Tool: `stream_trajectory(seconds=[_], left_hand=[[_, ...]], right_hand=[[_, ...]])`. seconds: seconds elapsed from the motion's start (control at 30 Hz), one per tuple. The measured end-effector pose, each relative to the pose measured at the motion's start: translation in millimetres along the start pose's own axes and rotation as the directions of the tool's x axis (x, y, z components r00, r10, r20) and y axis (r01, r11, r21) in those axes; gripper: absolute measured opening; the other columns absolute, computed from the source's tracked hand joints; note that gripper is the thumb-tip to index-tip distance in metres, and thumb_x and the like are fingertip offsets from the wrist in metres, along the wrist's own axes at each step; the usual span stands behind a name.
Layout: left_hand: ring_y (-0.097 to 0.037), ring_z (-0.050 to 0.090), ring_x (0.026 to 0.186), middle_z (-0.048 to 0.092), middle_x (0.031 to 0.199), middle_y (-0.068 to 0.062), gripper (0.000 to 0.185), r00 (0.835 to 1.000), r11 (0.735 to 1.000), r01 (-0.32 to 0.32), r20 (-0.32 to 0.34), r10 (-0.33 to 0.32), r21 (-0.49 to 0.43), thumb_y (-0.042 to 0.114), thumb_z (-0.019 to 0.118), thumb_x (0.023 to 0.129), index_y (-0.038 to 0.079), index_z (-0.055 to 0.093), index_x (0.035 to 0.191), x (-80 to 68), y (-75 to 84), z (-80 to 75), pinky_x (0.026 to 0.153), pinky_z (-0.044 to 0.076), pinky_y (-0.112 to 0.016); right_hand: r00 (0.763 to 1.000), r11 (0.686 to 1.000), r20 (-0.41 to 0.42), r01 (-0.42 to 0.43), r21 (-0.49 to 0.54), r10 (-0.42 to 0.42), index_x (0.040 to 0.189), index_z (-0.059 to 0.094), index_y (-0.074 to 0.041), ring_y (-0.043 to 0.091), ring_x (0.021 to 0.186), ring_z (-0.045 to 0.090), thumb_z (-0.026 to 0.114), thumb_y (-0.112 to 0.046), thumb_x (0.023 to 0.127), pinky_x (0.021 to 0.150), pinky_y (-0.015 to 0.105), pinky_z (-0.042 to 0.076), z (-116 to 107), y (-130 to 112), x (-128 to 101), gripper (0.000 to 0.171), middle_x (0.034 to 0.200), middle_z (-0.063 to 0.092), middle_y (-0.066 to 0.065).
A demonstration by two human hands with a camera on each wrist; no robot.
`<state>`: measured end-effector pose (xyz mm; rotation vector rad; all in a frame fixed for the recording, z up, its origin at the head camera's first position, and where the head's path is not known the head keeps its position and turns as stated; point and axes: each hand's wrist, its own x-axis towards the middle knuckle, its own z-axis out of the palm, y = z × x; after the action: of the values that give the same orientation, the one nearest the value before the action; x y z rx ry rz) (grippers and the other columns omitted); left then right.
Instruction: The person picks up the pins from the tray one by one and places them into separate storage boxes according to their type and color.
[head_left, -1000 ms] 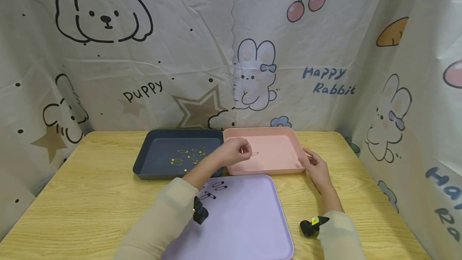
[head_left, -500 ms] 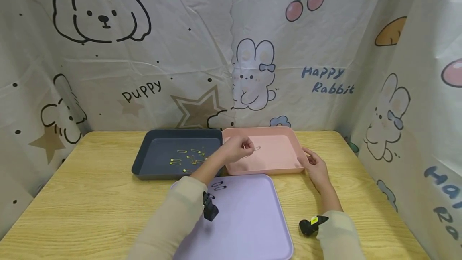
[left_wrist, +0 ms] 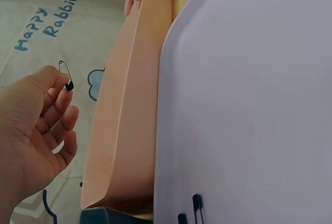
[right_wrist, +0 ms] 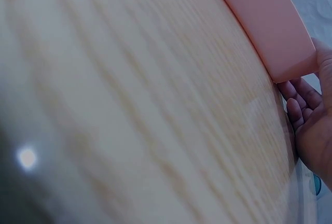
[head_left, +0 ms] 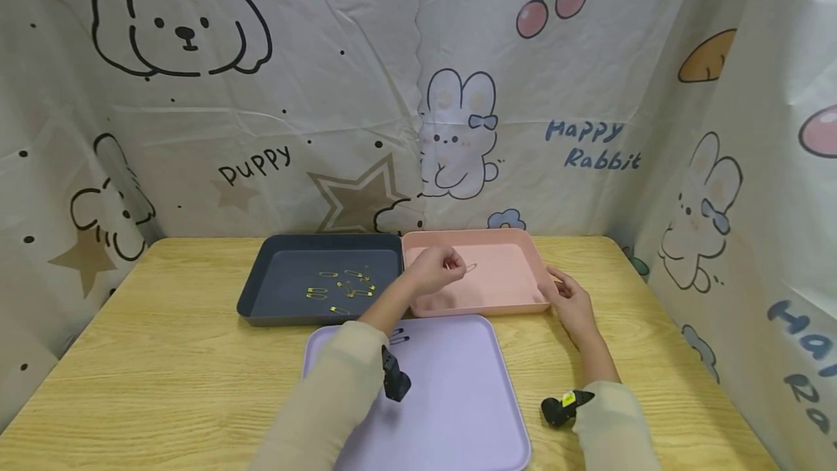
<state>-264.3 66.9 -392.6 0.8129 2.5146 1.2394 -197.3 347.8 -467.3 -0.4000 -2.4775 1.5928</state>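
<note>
Black-capped safety pin [left_wrist: 69,75] pinched above the pink tray [head_left: 503,275]

The left hand [head_left: 434,271] has the pin nipped between thumb and index finger, its other fingers loosely bent below. From the left wrist, the pin stands tilted, with its thin wire end uppermost and its dark cap at the bottom. From the head, it juts rightward out of the fingertips, over the inside of the pink tray. The right hand [head_left: 572,307] grips that tray by its right end, near the front corner, with fingers curled there

Just beside it on the left sits a dark grey tray [head_left: 281,282], where yellow safety pins [head_left: 317,289] lie scattered, mostly in the right half. A lavender tray [head_left: 451,413] lies in front of both, nearer the person; the left sleeve [head_left: 327,391] crosses over it and partly hides some black safety pins [head_left: 399,340] toward its far edge. All three trays rest on a wood-grain table [head_left: 163,355], backed by a pale cloth [head_left: 366,93] printed with cartoon animals and lettering. A small black camera [head_left: 395,376] sits at the left wrist, another [head_left: 559,411] at the right
</note>
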Motion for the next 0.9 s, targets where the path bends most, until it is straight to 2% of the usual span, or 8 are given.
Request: stream_trajectory(seconds=[0.2, 0.5, 0.7, 0.9], left_hand=[[-0.012, 0.048, 0.074, 0.056, 0.081, 0.001, 0.009, 0.999, 0.998, 0.037, -0.027, -0.038, -0.047, 0.014, 0.057, 0.088, 0.008, 0.063, 0.088, 5.1, -3.8, 7.1, 0.062, 0.038, -0.021], [-0.012, 0.048, 0.079, 0.058, 0.085, 0.0, 0.011, 0.995, 0.994, 0.083, -0.045, -0.086, -0.073, 0.016, 0.057, 0.089, 0.008, 0.064, 0.092, 7.2, -11.3, 17.8, 0.071, 0.041, -0.024], [-0.013, 0.048, 0.079, 0.057, 0.084, -0.001, 0.01, 0.993, 0.991, 0.091, -0.066, -0.098, -0.097, 0.015, 0.058, 0.088, 0.007, 0.063, 0.091, 6.9, -11.2, 19.8, 0.071, 0.041, -0.024], [-0.013, 0.048, 0.079, 0.056, 0.084, 0.0, 0.01, 0.988, 0.985, 0.126, -0.071, -0.135, -0.115, 0.016, 0.057, 0.089, 0.008, 0.063, 0.091, 6.8, -10.9, 22.2, 0.07, 0.041, -0.024]], right_hand=[[1.0, 1.0, 0.0, 0.003, 0.002, -0.003, 0.141, 0.042, -0.015, -0.007, 0.092, 0.046, 0.059, -0.038, 0.09, 0.076, 0.007, 0.039, -1.0, 1.0, -0.2, 0.058, 0.13, 0.051, 0.017], [1.0, 1.0, 0.002, 0.018, 0.001, -0.018, 0.141, 0.043, -0.015, -0.008, 0.09, 0.047, 0.059, -0.038, 0.09, 0.074, 0.008, 0.04, -0.9, 1.5, 0.3, 0.058, 0.128, 0.052, 0.018], [1.0, 1.0, -0.006, 0.02, 0.006, -0.02, 0.14, 0.044, -0.014, -0.008, 0.088, 0.048, 0.059, -0.036, 0.09, 0.074, 0.008, 0.04, 0.3, 2.2, 1.9, 0.056, 0.127, 0.053, 0.019], [1.0, 1.0, -0.011, 0.014, 0.012, -0.013, 0.14, 0.044, -0.015, -0.007, 0.088, 0.048, 0.059, -0.036, 0.09, 0.074, 0.008, 0.04, 0.9, 2.4, 0.9, 0.056, 0.127, 0.053, 0.018]])
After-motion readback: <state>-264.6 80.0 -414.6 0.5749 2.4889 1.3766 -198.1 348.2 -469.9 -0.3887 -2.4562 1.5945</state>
